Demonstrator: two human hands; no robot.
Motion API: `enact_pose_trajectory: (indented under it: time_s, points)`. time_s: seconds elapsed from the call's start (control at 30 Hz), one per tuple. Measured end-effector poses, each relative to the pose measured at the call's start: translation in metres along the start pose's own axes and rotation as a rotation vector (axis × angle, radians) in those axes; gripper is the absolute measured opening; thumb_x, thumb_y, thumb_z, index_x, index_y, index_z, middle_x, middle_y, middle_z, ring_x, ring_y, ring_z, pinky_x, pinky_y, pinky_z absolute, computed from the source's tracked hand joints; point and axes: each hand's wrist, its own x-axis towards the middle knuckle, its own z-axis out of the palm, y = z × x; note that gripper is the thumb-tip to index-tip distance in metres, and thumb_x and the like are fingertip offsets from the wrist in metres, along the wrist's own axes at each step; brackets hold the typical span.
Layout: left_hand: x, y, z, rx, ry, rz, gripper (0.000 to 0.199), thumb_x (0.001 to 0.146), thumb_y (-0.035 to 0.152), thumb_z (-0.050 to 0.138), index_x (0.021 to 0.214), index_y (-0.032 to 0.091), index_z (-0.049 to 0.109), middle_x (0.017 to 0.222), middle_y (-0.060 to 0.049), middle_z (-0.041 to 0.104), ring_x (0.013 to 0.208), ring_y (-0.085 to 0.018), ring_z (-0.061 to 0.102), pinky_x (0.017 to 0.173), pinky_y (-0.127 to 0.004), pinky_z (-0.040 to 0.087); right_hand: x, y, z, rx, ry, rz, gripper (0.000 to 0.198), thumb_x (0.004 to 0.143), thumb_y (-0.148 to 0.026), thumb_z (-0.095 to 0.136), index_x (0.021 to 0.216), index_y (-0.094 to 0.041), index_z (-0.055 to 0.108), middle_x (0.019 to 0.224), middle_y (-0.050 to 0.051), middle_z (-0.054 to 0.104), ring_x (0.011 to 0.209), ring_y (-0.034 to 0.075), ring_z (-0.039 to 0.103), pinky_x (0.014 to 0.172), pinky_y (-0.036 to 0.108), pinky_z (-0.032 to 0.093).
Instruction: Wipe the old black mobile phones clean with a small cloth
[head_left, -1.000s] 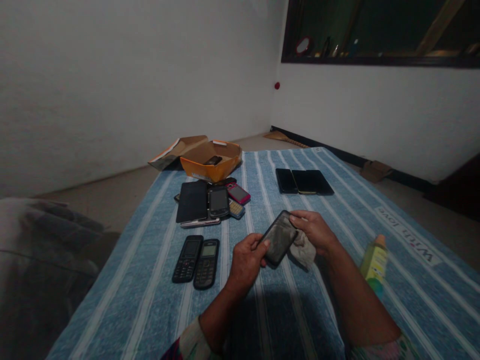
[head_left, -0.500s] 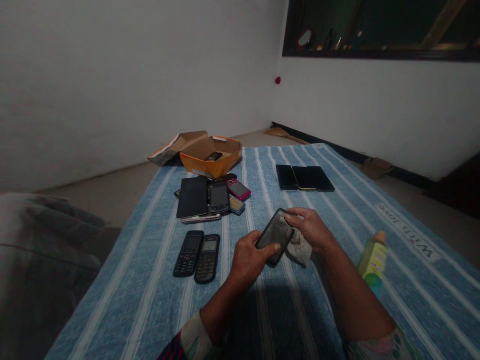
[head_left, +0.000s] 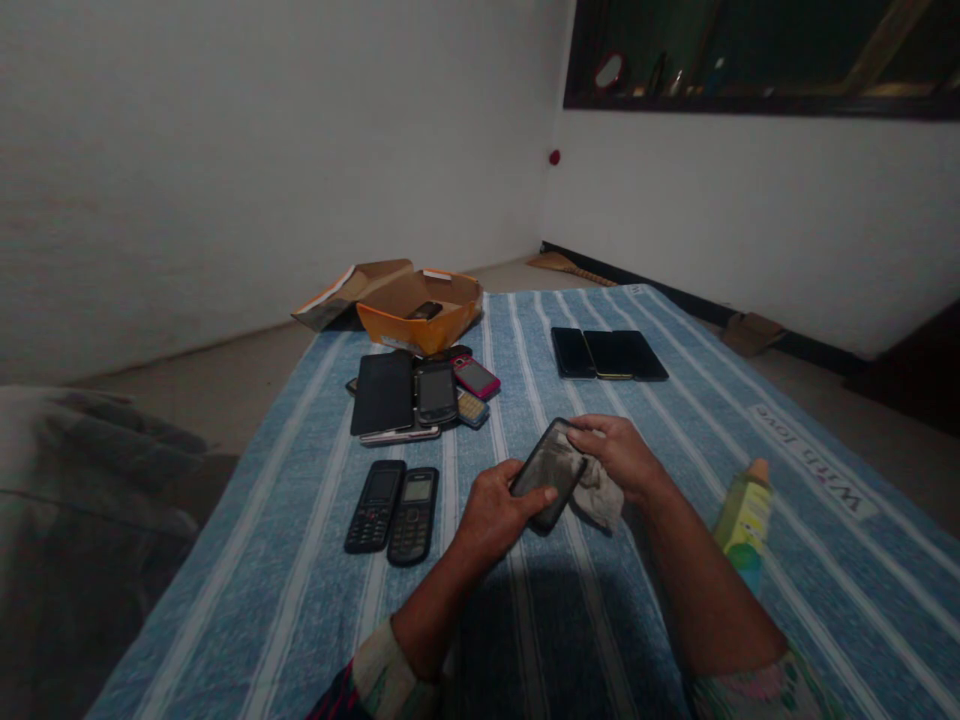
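A dark smartphone (head_left: 541,487) is tilted in my left hand (head_left: 491,512), whose thumb lies across the screen. My right hand (head_left: 619,450) pinches a crumpled pale cloth (head_left: 598,497) at the phone's upper right edge, and part of the cloth hangs below the fingers. To the left of my hands, two black keypad phones (head_left: 412,515) rest side by side. Beyond them is a pile of phones with a black tablet-like device (head_left: 382,394), a dark slider-style phone (head_left: 436,392) and a pink-edged phone (head_left: 476,377).
An open orange cardboard box (head_left: 420,325) with a phone inside stands at the far left of the striped blue cloth (head_left: 300,520). Several dark smartphones (head_left: 609,354) lie in a row at the far right. A yellow-green bottle (head_left: 744,520) is beside my right forearm.
My hands, the phone and the cloth hold almost the same place. The whole view has shifted very slightly.
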Motion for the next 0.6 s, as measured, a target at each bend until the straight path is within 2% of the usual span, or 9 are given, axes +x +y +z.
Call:
enact_pose_trajectory:
  time_s: [0.33, 0.6]
  points:
    - [-0.0004, 0.0001, 0.0009, -0.005, 0.001, -0.015, 0.03, 0.063, 0.046, 0.072, 0.065, 0.017, 0.063, 0.057, 0.005, 0.053, 0.056, -0.013, 0.049, 0.052, -0.024, 0.035, 0.0008, -0.0001, -0.0013, -0.004, -0.015, 0.007, 0.033, 0.057, -0.041, 0.077, 0.078, -0.015, 0.074, 0.067, 0.002, 0.068, 0.061, 0.018, 0.059, 0.061, 0.03, 0.044]
    - [-0.0028, 0.004, 0.0039, 0.012, 0.073, -0.051, 0.028, 0.062, 0.041, 0.071, 0.058, 0.018, 0.056, 0.052, 0.006, 0.047, 0.052, -0.012, 0.045, 0.05, -0.024, 0.032, 0.0001, 0.0008, 0.0004, -0.032, 0.006, 0.002, 0.034, 0.057, -0.039, 0.077, 0.08, -0.014, 0.074, 0.067, 0.003, 0.068, 0.061, 0.018, 0.06, 0.061, 0.03, 0.045]
